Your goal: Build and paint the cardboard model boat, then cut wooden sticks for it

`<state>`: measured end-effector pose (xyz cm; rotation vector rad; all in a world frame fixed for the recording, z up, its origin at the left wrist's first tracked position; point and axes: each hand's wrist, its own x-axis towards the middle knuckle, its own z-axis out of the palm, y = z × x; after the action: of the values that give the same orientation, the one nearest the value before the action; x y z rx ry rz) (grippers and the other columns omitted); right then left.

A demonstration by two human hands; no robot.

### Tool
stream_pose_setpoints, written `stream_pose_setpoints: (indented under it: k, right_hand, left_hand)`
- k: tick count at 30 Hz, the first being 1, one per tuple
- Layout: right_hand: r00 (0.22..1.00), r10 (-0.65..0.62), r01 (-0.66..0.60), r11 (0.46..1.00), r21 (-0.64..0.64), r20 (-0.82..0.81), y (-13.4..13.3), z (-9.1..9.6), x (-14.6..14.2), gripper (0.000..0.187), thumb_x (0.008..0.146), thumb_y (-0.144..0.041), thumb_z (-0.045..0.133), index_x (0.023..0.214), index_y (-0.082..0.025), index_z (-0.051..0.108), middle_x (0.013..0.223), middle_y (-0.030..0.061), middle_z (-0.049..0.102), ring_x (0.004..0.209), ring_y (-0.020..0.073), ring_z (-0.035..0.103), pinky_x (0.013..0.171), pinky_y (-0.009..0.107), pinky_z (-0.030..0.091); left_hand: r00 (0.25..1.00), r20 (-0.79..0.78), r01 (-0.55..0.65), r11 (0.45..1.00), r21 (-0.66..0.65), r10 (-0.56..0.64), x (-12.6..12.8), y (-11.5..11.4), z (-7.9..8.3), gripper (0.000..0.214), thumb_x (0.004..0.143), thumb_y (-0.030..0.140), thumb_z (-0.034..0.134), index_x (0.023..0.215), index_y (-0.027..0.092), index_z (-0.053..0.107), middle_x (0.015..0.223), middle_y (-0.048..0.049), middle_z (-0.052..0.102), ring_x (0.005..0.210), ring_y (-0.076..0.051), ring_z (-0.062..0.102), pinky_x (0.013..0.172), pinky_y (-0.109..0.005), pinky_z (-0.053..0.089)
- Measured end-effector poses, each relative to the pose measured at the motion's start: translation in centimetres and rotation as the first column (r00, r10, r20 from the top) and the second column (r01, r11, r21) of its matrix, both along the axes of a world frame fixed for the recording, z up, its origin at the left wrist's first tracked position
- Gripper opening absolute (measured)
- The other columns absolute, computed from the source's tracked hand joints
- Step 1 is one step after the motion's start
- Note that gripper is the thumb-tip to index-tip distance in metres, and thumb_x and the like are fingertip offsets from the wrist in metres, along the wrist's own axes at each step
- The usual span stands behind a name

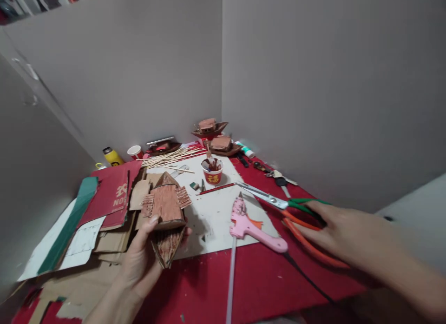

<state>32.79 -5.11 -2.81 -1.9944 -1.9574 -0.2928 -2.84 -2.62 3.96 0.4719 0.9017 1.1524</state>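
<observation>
My left hand (141,254) grips a small model boat (165,203) made of brown-painted cardboard, with a roof and ribbed side flaps. The thumb lies on the roof's near end, and the other fingers are mostly hidden beneath the hull. At the right, my right hand (343,228) has its fingers at the handles of a pair of scissors (275,201), one handle green and the other orange. The blades point left, towards a red paper cup (213,175) streaked inside with brown paint. Between the hands lies a pink glue gun (258,231) with a long glue stick at its rear.
Cardboard pieces (113,238) and a red sheet (104,194) pile up on the left. Wooden sticks (167,156), finished model boats (209,128), a yellow bottle (112,155) and another cup (135,152) stand or lie at the back. Keys (280,179) lie near the right wall.
</observation>
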Motion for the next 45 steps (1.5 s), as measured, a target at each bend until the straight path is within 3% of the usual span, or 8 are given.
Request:
stream_pose_setpoints:
  k: [6, 10, 12, 18, 21, 25, 35, 45]
  right_hand:
    - [0.992, 0.053, -0.041, 0.994, -0.098, 0.116, 0.9, -0.9, 1.2, 0.03, 0.088, -0.046, 0.052, 0.086, -0.019, 0.066, 0.068, 0.0093, 0.072, 0.055, 0.0279, 0.069, 0.041, 0.031, 0.046]
    - [0.977, 0.184, -0.194, 0.976, 0.095, 0.106, 0.9, 0.4, 0.1, 0.025, 0.089, -0.037, 0.052, 0.094, -0.016, 0.065, 0.08, 0.0123, 0.069, 0.067, 0.0269, 0.068, 0.055, 0.036, 0.053]
    - [0.946, 0.322, -0.312, 0.93, 0.195, -0.025, 0.6, 2.1, -2.1, 0.022, 0.092, -0.034, 0.05, 0.102, -0.018, 0.062, 0.094, 0.0117, 0.069, 0.081, 0.0264, 0.068, 0.066, 0.037, 0.054]
    - [0.555, 0.717, -0.645, 0.691, 0.325, -0.422, 1.0, 5.6, -11.7, 0.008, 0.092, -0.019, 0.054, 0.096, -0.02, 0.061, 0.083, 0.0041, 0.066, 0.075, 0.0154, 0.062, 0.068, 0.026, 0.05]
    - [0.484, 0.767, -0.703, 0.627, 0.335, -0.421, 2.0, 5.3, -14.1, 0.011, 0.094, -0.022, 0.052, 0.094, -0.017, 0.062, 0.078, 0.0045, 0.064, 0.071, 0.0157, 0.058, 0.065, 0.026, 0.047]
    - [0.485, 0.774, -0.723, 0.616, 0.312, -0.407, 2.8, 4.7, -14.7, 0.013, 0.095, -0.022, 0.051, 0.088, -0.017, 0.061, 0.074, 0.0034, 0.061, 0.068, 0.015, 0.055, 0.063, 0.026, 0.044]
    - [0.476, 0.781, -0.783, 0.585, 0.209, -0.404, 3.5, 3.8, -15.1, 0.013, 0.094, -0.019, 0.052, 0.083, -0.018, 0.059, 0.078, 0.0041, 0.06, 0.073, 0.0147, 0.055, 0.067, 0.025, 0.043]
    - [0.481, 0.708, -0.802, 0.594, 0.067, -0.516, 4.7, 5.6, -15.6, 0.012, 0.091, -0.017, 0.056, 0.08, -0.017, 0.061, 0.077, 0.0032, 0.06, 0.071, 0.0136, 0.054, 0.065, 0.024, 0.042]
  left_hand:
    - [0.998, -0.013, 0.067, 0.995, -0.068, -0.068, 2.0, 1.0, -0.8, 0.035, 0.077, 0.02, 0.068, 0.11, 0.012, 0.062, 0.095, -0.014, 0.076, 0.087, -0.031, 0.072, 0.08, -0.047, 0.059]
    - [0.991, 0.03, 0.132, 0.988, -0.087, -0.129, 2.5, 1.2, -2.0, 0.024, 0.079, 0.022, 0.068, 0.101, 0.013, 0.067, 0.09, -0.0109, 0.077, 0.089, -0.028, 0.072, 0.087, -0.046, 0.056]
    - [0.986, 0.037, 0.165, 0.984, -0.071, -0.162, 2.6, 1.2, -2.8, 0.023, 0.079, 0.023, 0.068, 0.1, 0.014, 0.069, 0.092, -0.0105, 0.077, 0.09, -0.027, 0.072, 0.089, -0.044, 0.055]
    - [0.973, 0.077, 0.22, 0.975, 0.005, -0.22, 2.8, 0.4, -4.5, 0.006, 0.083, 0.021, 0.066, 0.083, 0.018, 0.071, 0.082, -0.0014, 0.075, 0.082, -0.016, 0.07, 0.081, -0.027, 0.053]
    - [0.962, 0.082, 0.258, 0.965, 0.045, -0.261, 2.8, 0.0, -4.8, 0.007, 0.084, 0.021, 0.065, 0.083, 0.019, 0.072, 0.082, -0.0002, 0.074, 0.08, -0.013, 0.068, 0.078, -0.023, 0.051]
    - [0.959, 0.077, 0.268, 0.961, 0.074, -0.273, 2.7, 0.0, -5.2, 0.014, 0.086, 0.022, 0.063, 0.098, 0.023, 0.07, 0.101, -0.0021, 0.073, 0.094, -0.016, 0.066, 0.088, -0.029, 0.048]
    - [0.95, 0.114, 0.284, 0.956, 0.078, -0.292, 3.0, 0.0, -5.3, 0.018, 0.088, 0.027, 0.061, 0.104, 0.022, 0.068, 0.107, -0.004, 0.072, 0.11, -0.021, 0.061, 0.097, -0.033, 0.043]
    - [0.95, 0.233, 0.206, 0.978, 0.028, -0.207, 2.9, 0.2, -5.0, 0.045, 0.09, 0.047, 0.051, 0.124, 0.02, 0.061, 0.123, -0.0063, 0.067, 0.127, -0.026, 0.049, 0.106, -0.041, 0.038]
